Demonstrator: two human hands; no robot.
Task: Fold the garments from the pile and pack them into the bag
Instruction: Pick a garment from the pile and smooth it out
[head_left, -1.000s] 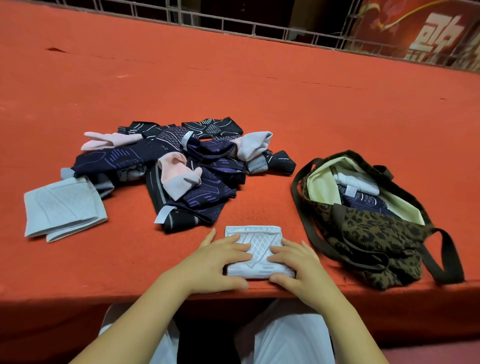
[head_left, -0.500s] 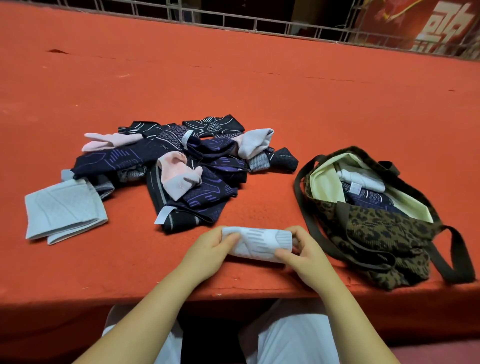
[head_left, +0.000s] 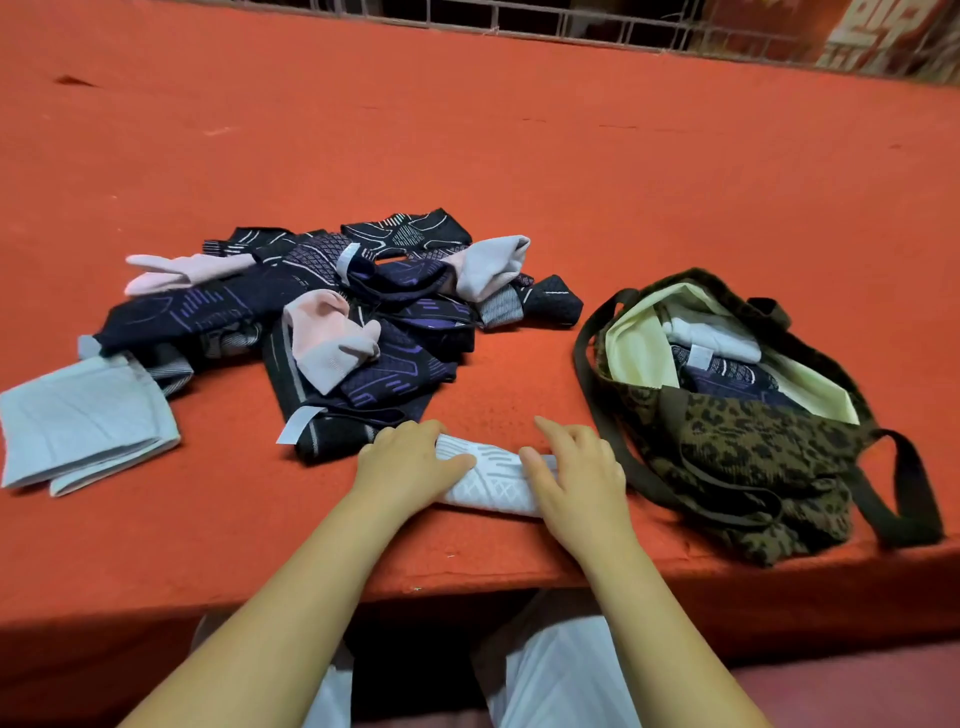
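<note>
Both hands, left (head_left: 410, 462) and right (head_left: 576, 467), press folded white garment (head_left: 493, 475) (pile (head_left: 332, 322) beside).

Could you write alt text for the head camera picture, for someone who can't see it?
Two hands, left hand and right hand, press a folded white garment on an orange table, between a clothes pile and an open leopard-print bag.

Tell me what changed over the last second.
The white garment, first a flat square under both hands, was lifted and folded away from the person, and now lies as a narrow strip. The left hand and right hand press it flat again. The pile and bag stayed put.
</note>
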